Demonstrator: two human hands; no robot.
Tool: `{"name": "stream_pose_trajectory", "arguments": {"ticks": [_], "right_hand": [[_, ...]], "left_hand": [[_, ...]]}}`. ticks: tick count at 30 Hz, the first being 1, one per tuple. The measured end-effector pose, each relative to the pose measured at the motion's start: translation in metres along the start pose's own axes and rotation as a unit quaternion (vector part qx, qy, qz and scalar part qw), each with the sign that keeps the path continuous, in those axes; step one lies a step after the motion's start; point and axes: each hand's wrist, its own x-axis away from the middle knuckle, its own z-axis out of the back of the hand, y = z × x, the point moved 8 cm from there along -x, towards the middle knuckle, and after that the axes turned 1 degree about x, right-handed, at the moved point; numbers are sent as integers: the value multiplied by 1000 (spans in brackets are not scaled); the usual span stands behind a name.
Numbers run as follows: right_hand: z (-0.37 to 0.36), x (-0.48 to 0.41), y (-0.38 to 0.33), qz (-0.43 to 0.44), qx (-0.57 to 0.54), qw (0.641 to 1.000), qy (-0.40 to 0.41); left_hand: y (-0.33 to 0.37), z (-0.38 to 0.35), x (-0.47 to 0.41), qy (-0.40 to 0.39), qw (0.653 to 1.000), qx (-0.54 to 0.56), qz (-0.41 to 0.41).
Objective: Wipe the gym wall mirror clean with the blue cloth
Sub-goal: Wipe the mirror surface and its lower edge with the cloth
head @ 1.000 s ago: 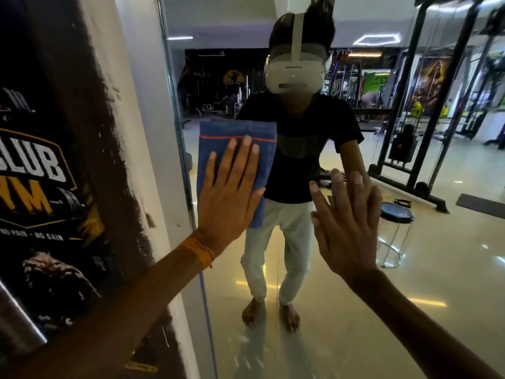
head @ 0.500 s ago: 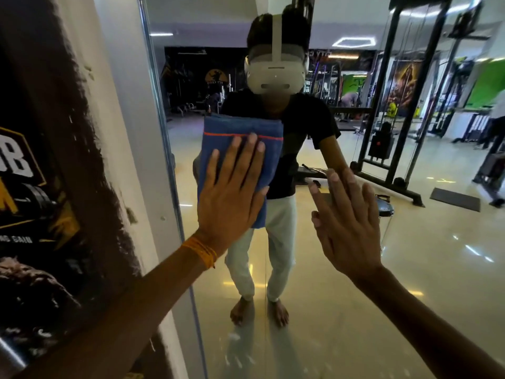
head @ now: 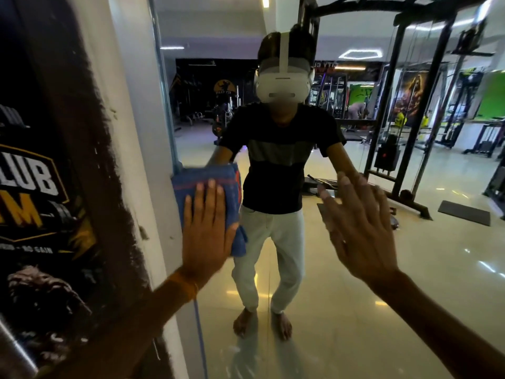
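Note:
The wall mirror fills the middle and right of the view and reflects a person and the gym behind. A folded blue cloth with an orange stripe lies flat on the glass beside the mirror's left edge. My left hand presses it there with straight fingers, an orange band on its wrist. My right hand is spread with straight fingers against or just off the glass, to the right of the cloth; contact cannot be told.
A white wall strip and a dark gym poster border the mirror on the left. The mirror's metal frame edge runs down just left of the cloth. Cable machines and a shiny floor appear only as reflections.
My left hand has slid the cloth left and down, up to the mirror's left edge. The right hand has kept its place on the right.

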Motion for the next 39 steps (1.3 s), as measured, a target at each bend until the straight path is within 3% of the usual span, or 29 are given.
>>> {"name": "stream_pose_trajectory", "arguments": {"ticks": [3,5,10,12,14,17,19,21,23,26,27,30,32,34,36,39], "right_hand": [[-10,-9,-30,11,4,1000,15],[-12,-10,-35,6,8,1000,17],[-11,-13,-30,20,21,999,26],[-9,-17,-26,24,18,999,12],[-7,-22,-20,25,14,1000,-3],[6,-31,0,37,22,999,-11],[20,-43,22,17,17,1000,-15],[39,-60,52,-14,18,1000,-6],[56,-75,79,-34,26,999,10],[68,-82,103,-43,30,998,29],[69,-81,105,-43,31,998,35],[66,-68,107,-43,18,998,40],[61,-55,109,-38,13,999,20],[62,-47,118,-20,14,1000,5],[67,-45,135,-20,25,999,7],[74,-44,154,-28,34,999,9]], "left_hand": [[12,-18,77,-65,996,-15,-61],[8,-14,76,-68,995,-3,-76],[12,29,-75,28,1000,-1,14],[22,34,-103,42,999,0,8],[44,23,-77,14,994,-22,-109],[67,3,-4,-86,939,-60,-328],[62,9,-17,-85,924,-68,-366],[56,29,-76,-41,947,-74,-311],[51,56,-153,12,977,-63,-204],[67,72,-215,44,992,-45,-107],[83,65,-209,41,989,-52,-135],[143,22,-119,-15,940,-61,-335],[156,5,-73,-68,915,-87,-388],[156,11,-86,-69,910,-93,-398],[157,32,-136,-21,917,-104,-383],[147,67,-236,33,969,-75,-234]]}}
